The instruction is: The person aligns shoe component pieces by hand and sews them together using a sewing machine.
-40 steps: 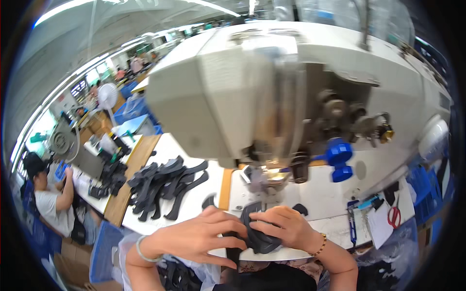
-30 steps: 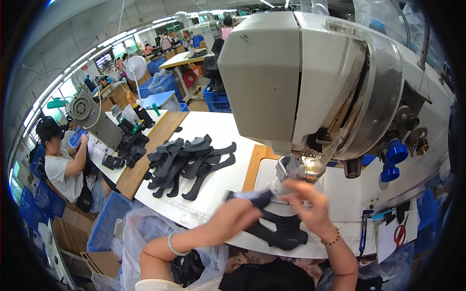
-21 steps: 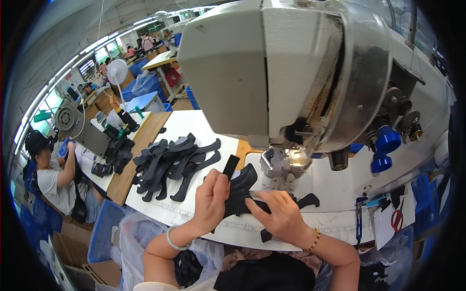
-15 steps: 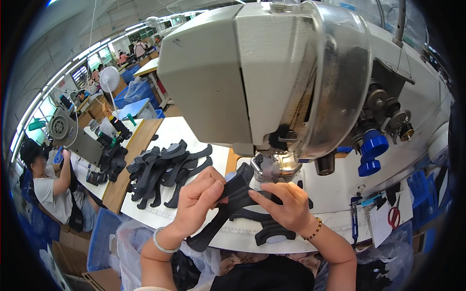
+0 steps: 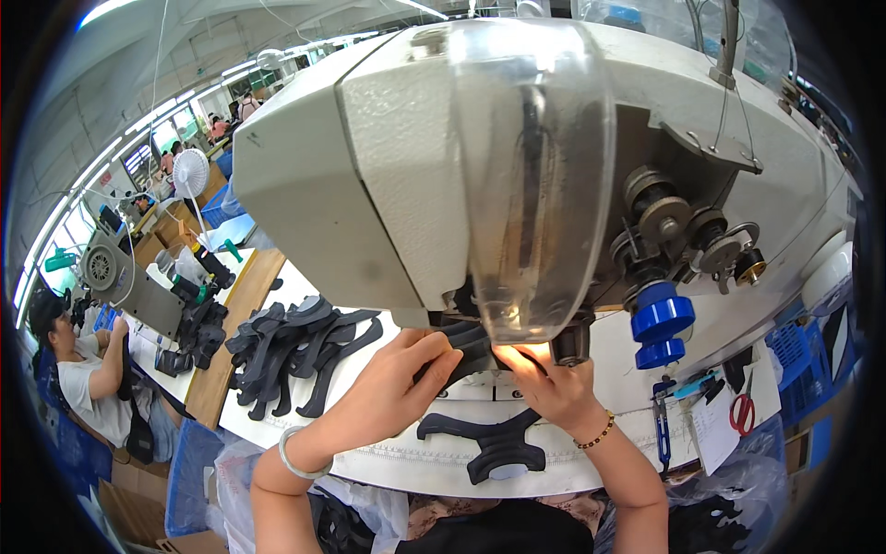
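Observation:
My left hand (image 5: 392, 380) is closed on a black padded fabric piece (image 5: 475, 353) under the head of a sewing machine (image 5: 305, 175). My right hand (image 5: 558, 392) holds the piece's right side, its fingertips lit by the lamp and partly hidden behind the clear guard (image 5: 540, 185). The needle area is hidden as well. Nearer me on the white table (image 5: 388, 462) lies another black branched padded piece (image 5: 494, 443) with a pale patch at its lower end. To the left is a pile of similar black pieces (image 5: 295, 346).
Blue knobs (image 5: 663, 312) hang from the machine at right. Blue snips (image 5: 662, 425), red-handled scissors (image 5: 742, 413) and a paper (image 5: 712, 429) lie at the right edge. Below left stands a blue crate (image 5: 192, 471) with plastic bags. A co-worker (image 5: 88, 369) sits far left.
Both hands have carried the black piece away from me, in under the machine head. The other branched piece is now left lying uncovered on the table. The view has shifted slightly.

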`<act>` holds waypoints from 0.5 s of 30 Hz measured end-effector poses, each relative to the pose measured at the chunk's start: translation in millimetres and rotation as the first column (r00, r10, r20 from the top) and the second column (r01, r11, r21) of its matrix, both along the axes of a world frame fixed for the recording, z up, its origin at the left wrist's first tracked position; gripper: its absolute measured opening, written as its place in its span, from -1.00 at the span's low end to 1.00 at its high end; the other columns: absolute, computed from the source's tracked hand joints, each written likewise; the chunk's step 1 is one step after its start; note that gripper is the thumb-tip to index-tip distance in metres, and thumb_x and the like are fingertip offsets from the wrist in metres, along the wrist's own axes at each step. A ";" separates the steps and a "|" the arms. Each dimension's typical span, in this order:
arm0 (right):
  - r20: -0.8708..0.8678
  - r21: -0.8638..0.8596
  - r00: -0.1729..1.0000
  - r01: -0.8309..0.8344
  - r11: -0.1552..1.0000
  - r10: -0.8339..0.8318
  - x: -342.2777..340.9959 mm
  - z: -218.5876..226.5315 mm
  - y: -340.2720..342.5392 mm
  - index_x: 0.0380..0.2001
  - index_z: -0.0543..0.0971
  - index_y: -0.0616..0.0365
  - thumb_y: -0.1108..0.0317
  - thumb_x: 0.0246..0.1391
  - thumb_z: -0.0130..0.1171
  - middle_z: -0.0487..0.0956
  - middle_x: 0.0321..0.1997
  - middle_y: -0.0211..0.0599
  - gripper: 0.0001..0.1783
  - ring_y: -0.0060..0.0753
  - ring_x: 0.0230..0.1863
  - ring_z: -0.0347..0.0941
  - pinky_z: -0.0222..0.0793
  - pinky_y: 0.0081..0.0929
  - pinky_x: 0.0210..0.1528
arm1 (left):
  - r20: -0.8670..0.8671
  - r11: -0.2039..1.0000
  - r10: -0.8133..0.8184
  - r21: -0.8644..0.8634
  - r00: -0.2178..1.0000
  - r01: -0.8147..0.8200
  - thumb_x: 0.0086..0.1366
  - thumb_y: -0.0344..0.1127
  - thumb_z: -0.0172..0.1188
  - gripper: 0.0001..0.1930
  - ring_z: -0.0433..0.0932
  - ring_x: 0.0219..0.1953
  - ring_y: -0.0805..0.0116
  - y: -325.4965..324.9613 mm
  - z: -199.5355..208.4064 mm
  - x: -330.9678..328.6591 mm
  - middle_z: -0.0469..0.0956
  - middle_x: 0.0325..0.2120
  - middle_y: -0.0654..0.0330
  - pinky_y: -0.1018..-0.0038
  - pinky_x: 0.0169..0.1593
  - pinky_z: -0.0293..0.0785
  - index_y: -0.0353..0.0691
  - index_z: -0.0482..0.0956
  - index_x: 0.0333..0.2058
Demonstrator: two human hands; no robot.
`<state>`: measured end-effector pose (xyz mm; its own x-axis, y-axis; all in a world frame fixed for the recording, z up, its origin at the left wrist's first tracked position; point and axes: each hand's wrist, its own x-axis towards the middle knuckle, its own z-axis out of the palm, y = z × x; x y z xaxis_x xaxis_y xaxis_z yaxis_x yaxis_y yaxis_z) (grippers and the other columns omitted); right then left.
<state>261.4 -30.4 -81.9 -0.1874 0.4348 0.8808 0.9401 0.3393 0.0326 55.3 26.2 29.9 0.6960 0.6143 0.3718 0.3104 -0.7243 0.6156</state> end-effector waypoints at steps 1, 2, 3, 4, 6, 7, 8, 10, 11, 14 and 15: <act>-0.087 -0.055 0.992 -0.094 0.994 0.089 3.1 -4.2 -0.7 -0.32 0.65 -0.05 0.46 -0.18 0.27 0.49 -0.28 -0.52 -0.74 -0.41 -0.24 0.49 0.45 -0.41 -0.24 | -0.072 0.998 0.010 -0.054 0.997 -0.014 0.27 -0.37 0.08 -0.84 0.38 -0.47 0.03 1.0 -0.1 4.0 0.39 -0.48 -0.03 0.29 -0.39 0.32 -0.37 0.44 -0.42; -0.178 -0.100 0.968 -0.198 0.975 0.178 5.3 -7.2 0.2 -0.32 0.64 -0.03 0.45 -0.17 0.28 0.49 -0.27 -0.49 -0.76 -0.35 -0.22 0.49 0.44 -0.35 -0.18 | -0.069 0.999 0.008 -0.051 0.998 -0.011 0.27 -0.37 0.08 -0.84 0.38 -0.47 0.03 2.2 -2.2 7.6 0.39 -0.48 -0.03 0.29 -0.39 0.32 -0.37 0.44 -0.42; -0.233 -0.129 0.949 -0.245 0.961 0.211 5.3 -7.5 -0.8 -0.34 0.61 0.01 0.44 -0.18 0.30 0.49 -0.27 -0.47 -0.77 -0.27 -0.19 0.48 0.40 -0.26 -0.08 | -0.085 0.999 0.044 -0.008 0.995 -0.045 0.27 -0.36 0.08 -0.82 0.38 -0.49 0.02 2.4 -5.1 11.0 0.38 -0.53 -0.03 0.28 -0.41 0.30 -0.37 0.43 -0.45; -0.230 -0.127 0.950 -0.243 0.962 0.210 5.7 -6.5 -0.4 -0.34 0.61 0.01 0.44 -0.18 0.30 0.49 -0.27 -0.47 -0.77 -0.27 -0.19 0.48 0.40 -0.26 -0.08 | -0.098 0.996 0.081 0.034 0.992 -0.078 0.27 -0.35 0.07 -0.80 0.37 -0.50 0.02 3.2 -7.3 14.8 0.37 -0.57 -0.04 0.27 -0.43 0.27 -0.37 0.41 -0.48; -0.172 -0.063 0.960 -0.233 0.971 0.219 1.6 -5.5 -0.4 -0.32 0.61 0.04 0.46 -0.19 0.32 0.48 -0.26 -0.46 -0.74 -0.27 -0.17 0.47 0.39 -0.25 -0.07 | -0.072 0.989 0.092 0.122 0.993 -0.083 0.25 -0.38 0.07 -0.81 0.36 -0.60 0.03 3.5 -8.6 17.5 0.34 -0.72 0.02 0.25 -0.47 0.22 -0.34 0.42 -0.51; -0.164 -0.050 0.960 -0.237 0.970 0.226 -0.3 -8.1 -0.1 -0.32 0.61 0.06 0.49 -0.20 0.33 0.47 -0.24 -0.46 -0.73 -0.28 -0.16 0.47 0.38 -0.21 -0.05 | -0.084 0.978 0.102 0.189 0.991 -0.085 0.24 -0.39 0.07 -0.83 0.34 -0.65 0.05 4.3 -9.3 17.9 0.32 -0.77 0.07 0.27 -0.50 0.19 -0.32 0.43 -0.51; -0.164 -0.052 0.961 -0.235 0.971 0.224 -1.6 -8.6 -0.3 -0.32 0.61 0.06 0.49 -0.20 0.33 0.47 -0.24 -0.46 -0.73 -0.28 -0.16 0.47 0.38 -0.21 -0.05 | -0.093 0.964 0.108 0.252 0.990 -0.081 0.23 -0.40 0.07 -0.85 0.32 -0.71 0.06 5.7 -10.1 19.2 0.30 -0.82 0.11 0.28 -0.53 0.16 -0.30 0.44 -0.51; -0.113 -0.019 0.982 -0.154 0.988 0.150 -5.0 -7.7 -0.9 -0.33 0.62 0.05 0.51 -0.21 0.33 0.45 -0.22 -0.46 -0.73 -0.30 -0.15 0.46 0.38 -0.19 -0.04 | -0.078 0.951 0.116 0.297 0.990 -0.088 0.21 -0.39 0.12 -0.83 0.31 -0.68 0.10 5.7 -12.0 21.4 0.31 -0.76 0.10 0.29 -0.55 0.15 -0.29 0.41 -0.54; -0.114 -0.019 0.982 -0.151 0.988 0.148 -6.1 -5.0 -1.4 -0.33 0.62 0.05 0.51 -0.21 0.33 0.45 -0.22 -0.46 -0.73 -0.30 -0.15 0.46 0.38 -0.19 -0.04 | -0.062 0.934 0.126 0.345 0.990 -0.098 0.18 -0.38 0.17 -0.79 0.30 -0.66 0.14 5.1 -12.9 22.3 0.32 -0.71 0.09 0.30 -0.56 0.13 -0.29 0.38 -0.57; 0.041 0.056 0.998 -0.052 0.997 0.050 -8.0 1.0 -3.1 -0.33 0.62 0.03 0.50 -0.20 0.31 0.43 -0.22 -0.48 -0.74 -0.32 -0.15 0.46 0.37 -0.17 -0.02 | -0.084 0.924 0.165 0.362 0.983 -0.124 0.18 -0.40 0.11 -0.94 0.30 -0.77 0.16 5.7 -18.8 23.6 0.28 -0.87 0.21 0.31 -0.52 0.15 -0.23 0.53 -0.41; 0.029 0.026 0.999 -0.045 0.999 0.045 -9.1 -0.4 -3.8 -0.33 0.63 0.04 0.49 -0.18 0.29 0.45 -0.19 -0.46 -0.75 -0.31 -0.14 0.46 0.37 -0.16 -0.01 | -0.086 0.924 0.165 0.362 0.983 -0.124 0.18 -0.40 0.11 -0.94 0.30 -0.77 0.16 6.0 -19.7 23.1 0.28 -0.87 0.21 0.31 -0.52 0.15 -0.23 0.53 -0.41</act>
